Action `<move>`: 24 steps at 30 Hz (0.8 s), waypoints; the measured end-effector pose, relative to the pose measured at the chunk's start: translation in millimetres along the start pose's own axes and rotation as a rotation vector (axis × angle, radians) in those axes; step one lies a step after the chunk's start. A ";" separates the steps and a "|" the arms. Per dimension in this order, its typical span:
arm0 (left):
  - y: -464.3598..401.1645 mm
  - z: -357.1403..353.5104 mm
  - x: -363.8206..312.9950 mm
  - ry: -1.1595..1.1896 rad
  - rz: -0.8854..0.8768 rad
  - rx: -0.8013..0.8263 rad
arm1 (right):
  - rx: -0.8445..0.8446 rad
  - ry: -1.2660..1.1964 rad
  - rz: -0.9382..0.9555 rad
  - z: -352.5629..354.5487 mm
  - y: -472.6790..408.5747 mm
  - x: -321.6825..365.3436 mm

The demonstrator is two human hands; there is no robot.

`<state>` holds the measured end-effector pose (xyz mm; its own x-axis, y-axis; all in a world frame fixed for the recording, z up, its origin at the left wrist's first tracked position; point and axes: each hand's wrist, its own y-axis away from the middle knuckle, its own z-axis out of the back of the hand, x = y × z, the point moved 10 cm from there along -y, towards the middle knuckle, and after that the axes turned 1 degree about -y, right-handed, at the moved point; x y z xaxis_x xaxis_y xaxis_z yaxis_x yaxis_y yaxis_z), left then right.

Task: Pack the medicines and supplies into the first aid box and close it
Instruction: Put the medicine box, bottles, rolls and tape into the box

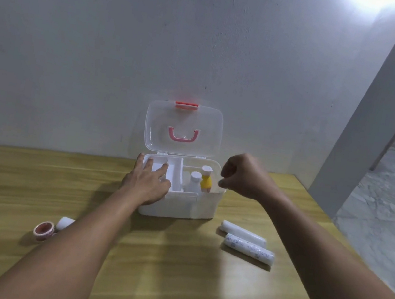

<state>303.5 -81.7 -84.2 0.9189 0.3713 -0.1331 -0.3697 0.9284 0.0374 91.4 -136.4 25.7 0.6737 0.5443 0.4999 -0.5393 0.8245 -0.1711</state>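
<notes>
The white first aid box point(204, 208) stands on the table against the wall, its clear lid point(183, 127) upright with a pink handle. Inside, a white tray point(176, 171) fills the left half; a white bottle point(194, 182) and a yellow bottle point(205, 180) stand upright in the right half. My left hand point(147, 182) lies flat on the box's left front corner, fingers spread over the tray. My right hand point(244, 176) hovers over the box's right rim, fingers curled with nothing visible in them. Two wrapped gauze rolls point(248, 245) lie right of the box. A tape roll point(44, 229) and a small white roll point(64, 222) lie front left.
The wooden table point(173, 262) ends at the right, where a grey concrete floor point(382, 217) lies below. A white wall point(129, 48) stands right behind the box, and a pillar point(368, 111) rises at the back right.
</notes>
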 end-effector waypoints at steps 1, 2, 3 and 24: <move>-0.4 0.0 -1.4 -0.006 -0.008 -0.003 | 0.069 0.073 -0.027 -2.1 4.9 -9.4; 2.2 1.8 -1.5 0.008 0.004 -0.002 | 0.188 0.164 -0.060 -11.8 12.0 -20.6; -0.3 -0.8 -0.7 0.010 0.001 0.000 | 0.326 0.260 -0.096 -25.3 21.9 -32.6; 11.0 8.5 -3.1 0.095 0.034 -0.029 | 0.525 0.562 0.018 -76.8 66.9 -52.3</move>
<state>297.8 -72.5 -74.9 0.8890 0.3987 -0.2252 -0.4059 0.9138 0.0155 58.9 -97.9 -77.0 0.7424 0.6693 -0.0297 -0.6271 0.7098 0.3209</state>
